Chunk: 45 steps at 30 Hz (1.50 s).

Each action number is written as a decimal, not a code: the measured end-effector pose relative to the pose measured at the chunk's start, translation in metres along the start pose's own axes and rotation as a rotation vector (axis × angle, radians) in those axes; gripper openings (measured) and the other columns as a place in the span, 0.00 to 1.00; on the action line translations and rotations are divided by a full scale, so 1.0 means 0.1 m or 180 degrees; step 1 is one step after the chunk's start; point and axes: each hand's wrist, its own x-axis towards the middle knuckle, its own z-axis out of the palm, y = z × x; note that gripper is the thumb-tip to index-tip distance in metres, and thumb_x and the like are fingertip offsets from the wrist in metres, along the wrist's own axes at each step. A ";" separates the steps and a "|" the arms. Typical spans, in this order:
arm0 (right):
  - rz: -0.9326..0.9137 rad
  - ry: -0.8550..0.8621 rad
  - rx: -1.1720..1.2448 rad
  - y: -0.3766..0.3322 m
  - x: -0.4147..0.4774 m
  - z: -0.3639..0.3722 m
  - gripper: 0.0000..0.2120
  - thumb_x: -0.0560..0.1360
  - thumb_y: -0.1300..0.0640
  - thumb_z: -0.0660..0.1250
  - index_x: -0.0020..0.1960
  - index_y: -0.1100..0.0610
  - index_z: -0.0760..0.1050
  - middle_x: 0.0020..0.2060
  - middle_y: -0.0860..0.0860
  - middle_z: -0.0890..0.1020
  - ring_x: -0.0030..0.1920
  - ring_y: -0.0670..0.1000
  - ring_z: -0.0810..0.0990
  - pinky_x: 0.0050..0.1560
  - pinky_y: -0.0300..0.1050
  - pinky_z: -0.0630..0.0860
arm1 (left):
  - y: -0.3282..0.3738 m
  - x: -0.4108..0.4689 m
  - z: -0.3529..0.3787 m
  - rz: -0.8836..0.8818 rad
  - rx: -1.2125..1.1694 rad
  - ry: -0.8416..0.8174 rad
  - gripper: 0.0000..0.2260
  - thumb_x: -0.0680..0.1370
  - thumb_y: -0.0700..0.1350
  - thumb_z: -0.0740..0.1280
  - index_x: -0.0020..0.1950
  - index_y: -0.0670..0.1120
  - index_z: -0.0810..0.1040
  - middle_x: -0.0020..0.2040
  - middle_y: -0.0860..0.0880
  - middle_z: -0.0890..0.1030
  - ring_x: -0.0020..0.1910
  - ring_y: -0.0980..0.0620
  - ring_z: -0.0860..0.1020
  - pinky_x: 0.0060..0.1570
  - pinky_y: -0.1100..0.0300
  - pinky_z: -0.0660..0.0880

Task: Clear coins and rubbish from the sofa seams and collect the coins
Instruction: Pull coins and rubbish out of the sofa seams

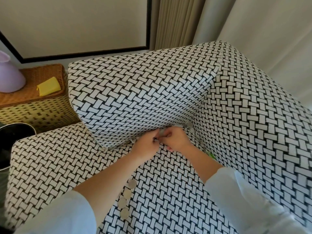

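Coins had no pot close by: far L, a bin [16,130] stood off the L edge of the seat [59,166] w/ a basket [38,112] behind it, so anything knocked over that edge would prob. drop beside or into the bin & mix w/ rubbish. Next, four coins lay in a row [127,193] on the seat, touching or just beside the L forearm [108,179]; a careless pull-back of that arm or its sleeve could sweep them toward the front edge. L hand [146,146] was at the seam under the cushion [135,90], fingers curled, tips against a grey bit [161,132]; whether it truly gripped, can't tell. R hand [176,138] met it there, thumb & fingertips pinched on that bit, prob. a coin. Risk: a shallow pinch slips & the bit slides deeper under the cushion, which overhung the seam & left little room for fingers. Further R, a corner coin [188,124] sat half tucked where the seams met; pressing the seat nearby could tip it into the gap. A green scrap [211,155] poked from the seam along the backrest [253,115], near the R forearm, easy to shove further in. Open room: bare fabric showed between the two forearms, good for setting finds down; the L half of the seat was roomy too but ended at a drop; the R side was hemmed in by the backrest.
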 end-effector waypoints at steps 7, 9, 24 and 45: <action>-0.0096 -0.0721 -0.0280 -0.09 -0.16 -0.36 0.04 0.76 0.57 0.70 0.43 0.54 0.80 0.42 0.57 0.84 0.40 0.53 0.85 0.39 0.47 0.84 | 0.15 -0.07 0.05 -0.0397 -0.1121 0.0065 0.10 0.77 0.45 0.69 0.56 0.44 0.82 0.34 0.52 0.81 0.29 0.57 0.76 0.31 0.68 0.73; -0.0015 -0.0946 -0.0101 -0.09 -0.21 -0.40 0.02 0.77 0.59 0.69 0.45 0.54 0.80 0.43 0.57 0.84 0.38 0.48 0.85 0.38 0.41 0.83 | 0.14 -0.11 0.04 -0.0463 -0.1239 0.0029 0.12 0.75 0.44 0.71 0.57 0.41 0.82 0.35 0.51 0.81 0.29 0.59 0.74 0.30 0.69 0.70; 0.0525 -0.0670 0.0010 0.04 -0.05 -0.46 0.09 0.76 0.60 0.69 0.56 0.59 0.79 0.42 0.54 0.84 0.39 0.50 0.84 0.42 0.46 0.83 | 0.06 -0.06 -0.01 -0.0257 0.0374 -0.0374 0.08 0.77 0.46 0.65 0.53 0.48 0.81 0.37 0.58 0.75 0.31 0.61 0.70 0.37 0.65 0.71; 0.0388 0.0602 0.1569 0.32 0.22 -0.27 0.02 0.75 0.61 0.65 0.44 0.58 0.75 0.36 0.55 0.80 0.23 0.49 0.75 0.21 0.40 0.68 | 0.17 0.28 0.13 0.0040 0.1626 0.0146 0.16 0.82 0.51 0.58 0.70 0.58 0.69 0.35 0.53 0.77 0.28 0.55 0.70 0.27 0.63 0.64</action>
